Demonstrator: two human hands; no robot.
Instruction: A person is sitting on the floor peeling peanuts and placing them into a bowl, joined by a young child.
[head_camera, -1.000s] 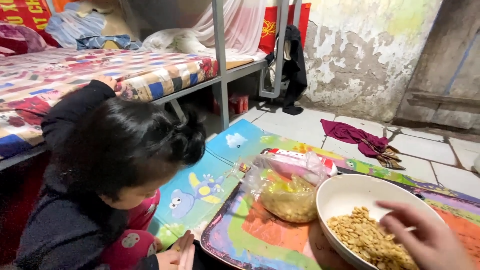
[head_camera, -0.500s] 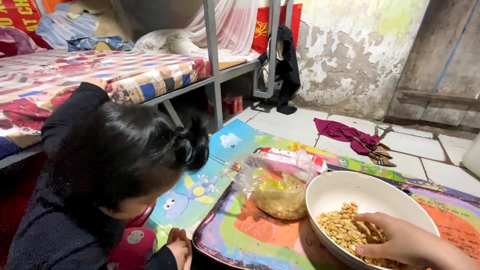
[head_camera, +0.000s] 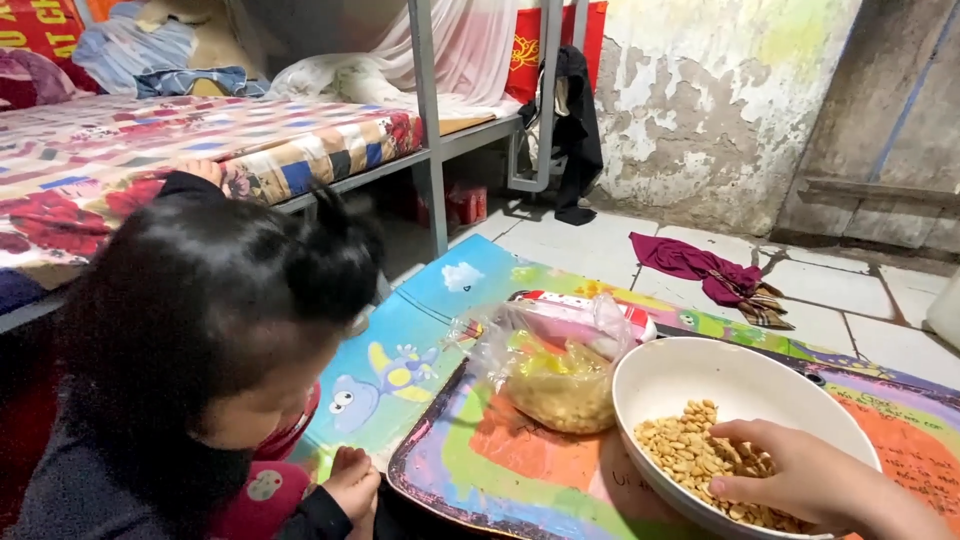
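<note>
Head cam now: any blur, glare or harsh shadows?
Head view: soft even light, no glare; white bowl and peanuts sharp; the right hand in the bowl is cut by the frame edge; wide-angle lens tilts the bed post.

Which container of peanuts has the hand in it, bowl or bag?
The white bowl on the tray: the right hand rests in its loose peanuts. The clear plastic bag beside it sits untouched, bunched shut at the top.

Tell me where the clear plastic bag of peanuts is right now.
In the head view, the clear plastic bag of peanuts sits on the colourful tray, touching the left side of the white bowl, in which the right hand rests.
</note>
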